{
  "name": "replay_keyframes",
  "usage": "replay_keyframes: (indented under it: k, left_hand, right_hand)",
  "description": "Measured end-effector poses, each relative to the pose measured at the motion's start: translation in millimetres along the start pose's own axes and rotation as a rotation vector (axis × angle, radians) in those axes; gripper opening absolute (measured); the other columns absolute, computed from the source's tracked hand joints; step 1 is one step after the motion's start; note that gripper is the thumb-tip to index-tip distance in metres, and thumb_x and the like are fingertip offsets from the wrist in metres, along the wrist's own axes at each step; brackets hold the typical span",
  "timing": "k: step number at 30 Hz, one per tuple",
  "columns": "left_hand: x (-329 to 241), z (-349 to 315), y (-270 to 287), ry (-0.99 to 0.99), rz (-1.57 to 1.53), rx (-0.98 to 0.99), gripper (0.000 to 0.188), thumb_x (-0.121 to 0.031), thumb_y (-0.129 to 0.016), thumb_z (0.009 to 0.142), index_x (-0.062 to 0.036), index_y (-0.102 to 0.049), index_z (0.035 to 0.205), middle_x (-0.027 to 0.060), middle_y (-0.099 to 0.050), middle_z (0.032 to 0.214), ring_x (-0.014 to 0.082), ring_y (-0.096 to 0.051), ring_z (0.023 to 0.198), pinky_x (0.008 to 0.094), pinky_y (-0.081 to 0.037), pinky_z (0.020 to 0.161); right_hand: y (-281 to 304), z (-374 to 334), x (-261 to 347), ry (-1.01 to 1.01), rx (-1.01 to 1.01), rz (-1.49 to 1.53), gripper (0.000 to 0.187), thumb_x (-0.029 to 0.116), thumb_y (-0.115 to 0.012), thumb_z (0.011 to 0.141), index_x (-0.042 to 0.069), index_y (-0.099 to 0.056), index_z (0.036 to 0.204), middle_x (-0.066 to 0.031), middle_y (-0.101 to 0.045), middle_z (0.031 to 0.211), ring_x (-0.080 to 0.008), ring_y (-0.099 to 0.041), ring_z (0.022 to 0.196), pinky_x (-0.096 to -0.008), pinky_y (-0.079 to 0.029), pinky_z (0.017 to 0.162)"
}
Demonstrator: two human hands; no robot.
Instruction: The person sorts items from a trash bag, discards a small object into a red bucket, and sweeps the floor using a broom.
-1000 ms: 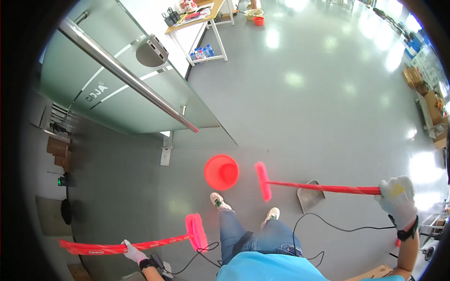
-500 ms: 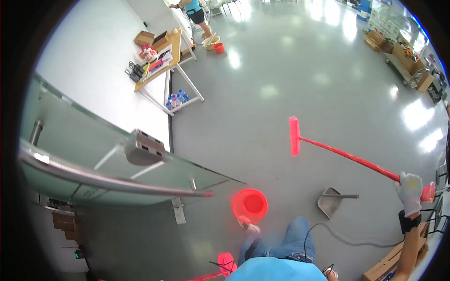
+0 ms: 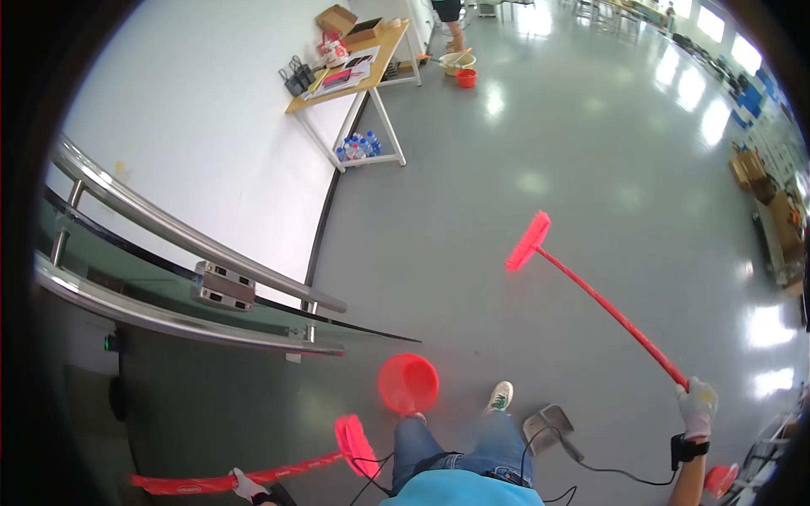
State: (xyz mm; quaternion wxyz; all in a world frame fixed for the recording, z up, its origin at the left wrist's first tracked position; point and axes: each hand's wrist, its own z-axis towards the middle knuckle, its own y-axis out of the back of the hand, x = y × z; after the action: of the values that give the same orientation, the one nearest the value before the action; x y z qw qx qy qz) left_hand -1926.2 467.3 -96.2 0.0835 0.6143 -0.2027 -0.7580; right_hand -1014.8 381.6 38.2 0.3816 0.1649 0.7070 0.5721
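Note:
My right hand (image 3: 698,408), in a white glove, grips the end of a long red pole. At the pole's far end, a pink-red floor brush (image 3: 529,241) hangs over or rests on the grey floor; which I cannot tell. At the lower left my left hand (image 3: 249,487), gloved too, is closed around the wrapped red handle of a second floor brush (image 3: 357,444). That brush head is beside my leg. A red bucket (image 3: 395,384) stands in front of my feet. To the right of my legs lies a grey metal dustpan (image 3: 547,427).
A glass door (image 3: 169,295) with steel handle bars stands at the left. Against the white wall is a table (image 3: 371,80) with bottles (image 3: 359,146) beneath. A person (image 3: 449,21) stands farther back near another red bucket (image 3: 466,78). Cardboard boxes (image 3: 780,223) line the right. A cable (image 3: 629,478) trails near the dustpan.
My view has turned right. The left hand has come into view on its brush handle. My right-hand brush has tilted, and my feet have shifted beside the bucket.

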Motion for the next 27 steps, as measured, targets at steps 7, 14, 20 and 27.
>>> replay_keyframes:
  k: [7, 14, 20, 27]
  left_hand:
    - [-17, -63, 52, 0.08, -0.033, -0.04, 0.015, -0.017, -0.062, 0.08, -0.0046, -0.058, 0.089, 0.0038, -0.055, 0.083, 0.0177, -0.052, 0.075, 0.0357, -0.045, 0.066]
    - [-11, -133, 67, 0.195, -0.012, -0.072, 0.017, -0.018, -0.061, 0.081, -0.0054, -0.056, 0.092, 0.0034, -0.054, 0.085, 0.0183, -0.052, 0.077, 0.0367, -0.045, 0.069]
    - [15, -159, 51, 0.316, 0.011, -0.106, 0.019, -0.019, -0.06, 0.082, -0.0061, -0.056, 0.096, 0.0037, -0.056, 0.089, 0.0207, -0.052, 0.08, 0.0373, -0.046, 0.072]
    - [46, -160, 13, 0.21, 0.256, -0.081, 0.022, -0.018, -0.059, 0.083, -0.0075, -0.055, 0.102, 0.0055, -0.058, 0.097, 0.0196, -0.054, 0.085, 0.0363, -0.045, 0.075]
  right_hand:
    - [-34, 40, -24, 0.017, 0.15, 0.052, 0.025, 0.032, -0.065, 0.073, 0.007, -0.062, 0.077, -0.015, -0.061, 0.067, -0.0333, -0.06, 0.068, -0.0428, -0.046, 0.062]
    - [-56, 46, -36, 0.021, 0.19, 0.109, 0.025, 0.032, -0.064, 0.073, 0.007, -0.063, 0.078, -0.0145, -0.061, 0.068, -0.0332, -0.06, 0.069, -0.0431, -0.046, 0.063]
    - [-58, 56, -29, 0.028, 0.175, 0.128, 0.024, 0.029, -0.065, 0.072, 0.006, -0.064, 0.077, -0.0158, -0.061, 0.069, -0.0334, -0.06, 0.07, -0.0427, -0.045, 0.062]
    - [-66, 87, -11, 0.048, 0.15, 0.129, 0.026, 0.031, -0.064, 0.07, 0.005, -0.063, 0.074, -0.0162, -0.06, 0.07, -0.0348, -0.058, 0.069, -0.0439, -0.045, 0.064]
